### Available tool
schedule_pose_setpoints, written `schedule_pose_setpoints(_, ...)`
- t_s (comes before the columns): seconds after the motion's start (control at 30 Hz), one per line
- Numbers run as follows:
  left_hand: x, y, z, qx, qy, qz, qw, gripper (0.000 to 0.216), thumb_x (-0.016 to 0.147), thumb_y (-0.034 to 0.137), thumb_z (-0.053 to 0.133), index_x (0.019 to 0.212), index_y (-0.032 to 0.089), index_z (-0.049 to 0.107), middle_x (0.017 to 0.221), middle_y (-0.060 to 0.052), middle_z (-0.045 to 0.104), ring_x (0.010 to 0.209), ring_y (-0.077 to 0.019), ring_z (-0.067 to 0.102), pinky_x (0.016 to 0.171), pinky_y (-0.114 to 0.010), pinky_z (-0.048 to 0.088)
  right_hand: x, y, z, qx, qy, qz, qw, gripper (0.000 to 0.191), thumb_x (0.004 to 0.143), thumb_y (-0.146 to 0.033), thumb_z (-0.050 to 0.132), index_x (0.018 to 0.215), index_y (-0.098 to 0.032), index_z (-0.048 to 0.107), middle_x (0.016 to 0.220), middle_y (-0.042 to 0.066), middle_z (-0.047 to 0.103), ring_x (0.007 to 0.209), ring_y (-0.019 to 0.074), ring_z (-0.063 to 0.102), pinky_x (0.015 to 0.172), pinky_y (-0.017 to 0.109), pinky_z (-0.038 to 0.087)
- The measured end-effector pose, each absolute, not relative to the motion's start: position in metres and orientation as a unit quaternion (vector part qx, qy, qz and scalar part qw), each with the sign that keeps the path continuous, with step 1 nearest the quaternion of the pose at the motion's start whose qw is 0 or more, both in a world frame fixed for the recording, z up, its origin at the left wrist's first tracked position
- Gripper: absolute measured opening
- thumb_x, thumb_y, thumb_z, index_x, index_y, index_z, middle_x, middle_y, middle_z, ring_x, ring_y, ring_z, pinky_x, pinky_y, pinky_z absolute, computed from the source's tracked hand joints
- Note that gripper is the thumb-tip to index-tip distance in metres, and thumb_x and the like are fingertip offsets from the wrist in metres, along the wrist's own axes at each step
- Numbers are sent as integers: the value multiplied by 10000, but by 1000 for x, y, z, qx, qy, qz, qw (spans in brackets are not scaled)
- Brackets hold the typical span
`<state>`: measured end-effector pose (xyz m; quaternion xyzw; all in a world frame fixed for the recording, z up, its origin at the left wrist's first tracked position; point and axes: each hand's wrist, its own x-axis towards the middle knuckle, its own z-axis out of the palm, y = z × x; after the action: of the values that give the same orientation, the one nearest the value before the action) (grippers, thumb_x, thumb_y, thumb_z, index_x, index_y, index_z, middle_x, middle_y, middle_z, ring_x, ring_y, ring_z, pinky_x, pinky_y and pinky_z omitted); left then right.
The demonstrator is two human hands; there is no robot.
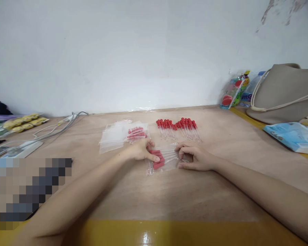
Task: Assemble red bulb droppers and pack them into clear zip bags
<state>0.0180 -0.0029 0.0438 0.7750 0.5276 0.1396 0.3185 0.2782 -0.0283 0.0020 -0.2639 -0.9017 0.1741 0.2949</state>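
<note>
A clear plastic bag (pixel 172 164) lies on the table between my hands, with several red-bulbed droppers (pixel 159 165) inside, their bulbs to the left and thin clear tubes to the right. My left hand (pixel 143 150) grips the bag's left part, the thumb on the red bulbs. Curled fingers of my right hand (pixel 193 156) hold the bag's right end, near the tube tips. Just beyond, two groups of loose droppers (pixel 186 124) lie with red bulbs toward the wall. Left of them, a filled bag of droppers (pixel 136 133) rests beside flat clear bags (pixel 111 136).
On the left are a power strip (pixel 28 148), grey cables (pixel 53 129) and yellow packaged items (pixel 25 122). At right stand drink bottles (pixel 236 92), a grey bag (pixel 284 92) and a blue packet (pixel 292 136). A white wall (pixel 143 58) closes off the back.
</note>
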Motion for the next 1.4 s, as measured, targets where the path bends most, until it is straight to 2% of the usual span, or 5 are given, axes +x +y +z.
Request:
schedule_pose_setpoints(0.23,19,-1,55,755,480,56,443,314,512,431,744,644,173,622,631,24,608,619,-157,556,550,-224,382,279,-29,2,-261,-905,162,293,237,712,-395,636,789,-180,572,1048,86,512,957,185,516,838,331,414)
schedule_pose_setpoints(0.57,-35,-20,59,633,471,303,534,270,610,260,738,769,157,545,774,-11,645,702,-136,622,656,-245,491,280,-30,0,-284,-900,165,285,296,703,-420,638,897,-200,598,1176,108,442,1102,231,455,934,404,373)
schedule_pose_setpoints(0.8,-35,36,68,484,529,549,429,502,607,175,735,1000,189,424,777,-13,623,617,-131,642,580,-238,512,280,-29,0,-284,-899,166,290,301,697,-435,637,882,-201,598,1170,101,442,1084,223,462,931,398,379)
schedule_pose_setpoints(1.17,-15,50,52,670,656,310,157,632,576,526,685,1096,200,536,980,-81,623,885,-252,595,764,-346,455,280,-29,1,-279,-900,173,287,301,699,-432,637,883,-199,589,1165,101,442,1055,213,481,918,389,389)
schedule_pose_setpoints(1.4,-45,56,38,743,595,293,85,417,729,350,574,1125,228,535,962,-36,661,904,-204,594,810,-295,425,280,-30,2,-280,-901,169,286,292,700,-421,639,886,-202,585,1167,102,441,1063,219,474,920,397,389)
